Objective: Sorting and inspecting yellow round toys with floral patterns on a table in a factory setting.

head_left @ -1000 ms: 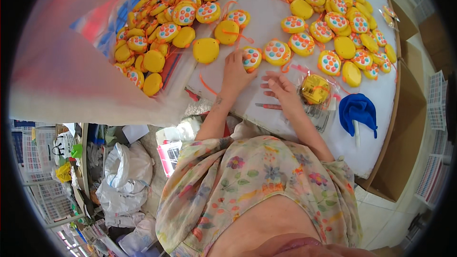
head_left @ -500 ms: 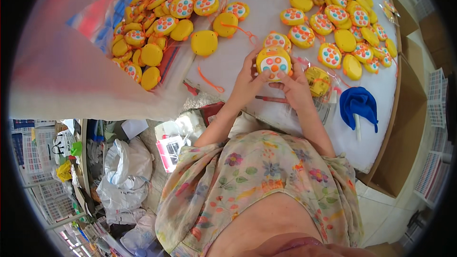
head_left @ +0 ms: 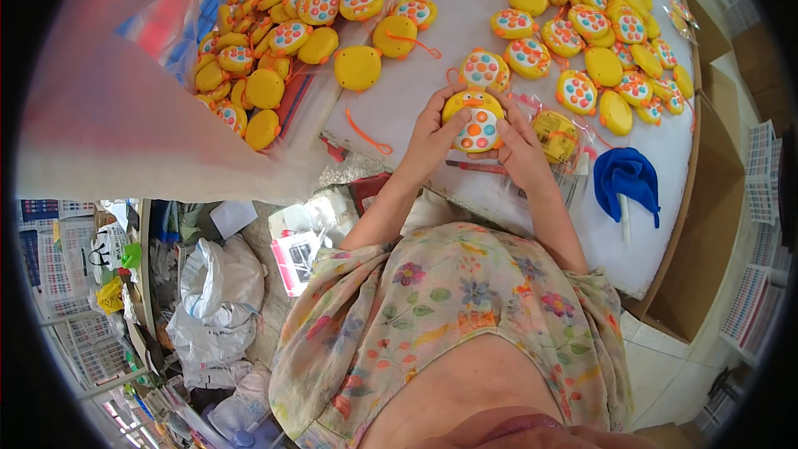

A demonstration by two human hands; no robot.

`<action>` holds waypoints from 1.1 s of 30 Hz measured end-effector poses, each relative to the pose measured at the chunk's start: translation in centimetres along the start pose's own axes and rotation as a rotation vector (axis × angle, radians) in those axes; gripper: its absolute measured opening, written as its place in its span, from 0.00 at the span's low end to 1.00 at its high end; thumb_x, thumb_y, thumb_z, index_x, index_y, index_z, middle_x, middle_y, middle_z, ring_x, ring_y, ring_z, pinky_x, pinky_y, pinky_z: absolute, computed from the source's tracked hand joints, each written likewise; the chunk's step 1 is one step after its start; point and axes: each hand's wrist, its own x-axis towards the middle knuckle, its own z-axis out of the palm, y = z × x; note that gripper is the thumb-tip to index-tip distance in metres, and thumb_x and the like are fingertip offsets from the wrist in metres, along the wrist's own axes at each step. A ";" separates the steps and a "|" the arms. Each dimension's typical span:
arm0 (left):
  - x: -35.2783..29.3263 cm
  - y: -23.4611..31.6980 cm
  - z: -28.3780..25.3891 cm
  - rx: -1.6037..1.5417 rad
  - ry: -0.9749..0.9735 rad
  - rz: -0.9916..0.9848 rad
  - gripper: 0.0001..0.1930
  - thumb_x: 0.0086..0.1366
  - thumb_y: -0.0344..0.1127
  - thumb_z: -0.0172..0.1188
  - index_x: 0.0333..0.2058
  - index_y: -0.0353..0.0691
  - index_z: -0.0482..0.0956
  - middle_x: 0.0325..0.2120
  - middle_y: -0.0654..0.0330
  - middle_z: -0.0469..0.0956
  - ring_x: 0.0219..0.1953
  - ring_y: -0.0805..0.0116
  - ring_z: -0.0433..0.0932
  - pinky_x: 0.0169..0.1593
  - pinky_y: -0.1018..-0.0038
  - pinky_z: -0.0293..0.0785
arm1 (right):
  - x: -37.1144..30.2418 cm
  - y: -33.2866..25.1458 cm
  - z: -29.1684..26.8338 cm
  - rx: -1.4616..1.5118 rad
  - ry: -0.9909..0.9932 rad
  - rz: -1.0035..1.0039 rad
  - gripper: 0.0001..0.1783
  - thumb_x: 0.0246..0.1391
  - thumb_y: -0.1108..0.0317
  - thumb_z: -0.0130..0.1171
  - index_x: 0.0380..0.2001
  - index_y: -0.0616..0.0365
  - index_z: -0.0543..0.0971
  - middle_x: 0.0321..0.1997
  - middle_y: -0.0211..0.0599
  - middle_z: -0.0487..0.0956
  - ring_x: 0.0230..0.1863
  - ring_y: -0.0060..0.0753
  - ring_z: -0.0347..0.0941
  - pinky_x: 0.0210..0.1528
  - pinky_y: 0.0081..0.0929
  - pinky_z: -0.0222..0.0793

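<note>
Between my two hands is a yellow duck-faced toy, with colourful round buttons on its white front facing up toward me. My left hand grips its left edge, the thumb laid on the front. On the other side my right hand holds the right edge, thumb near the buttons. Just beyond it lies another such toy on the white tabletop. Beside my right hand is a clear plastic bag with a yellow piece inside. A red-handled screwdriver lies partly hidden below the held toy.
Piles of yellow toys and more toys cover the table's far left and far right. A blue cloth item with a white stick rests at the right. Translucent plastic sheeting hangs at the left. Cardboard boxes stand along the right edge.
The held toy has tilted back, so its duck face now shows above the buttons. It sits slightly lower, nearer me, and both hands have moved with it.
</note>
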 end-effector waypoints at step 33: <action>-0.6 -0.9 -0.3 -0.021 -0.036 -0.001 0.17 0.66 0.31 0.51 0.52 0.35 0.66 0.45 0.61 0.72 0.46 0.76 0.70 0.50 0.80 0.67 | 0.0 1.1 1.1 -0.288 0.166 -0.196 0.23 0.56 0.69 0.54 0.55 0.57 0.64 0.49 0.33 0.72 0.45 0.23 0.73 0.34 0.25 0.78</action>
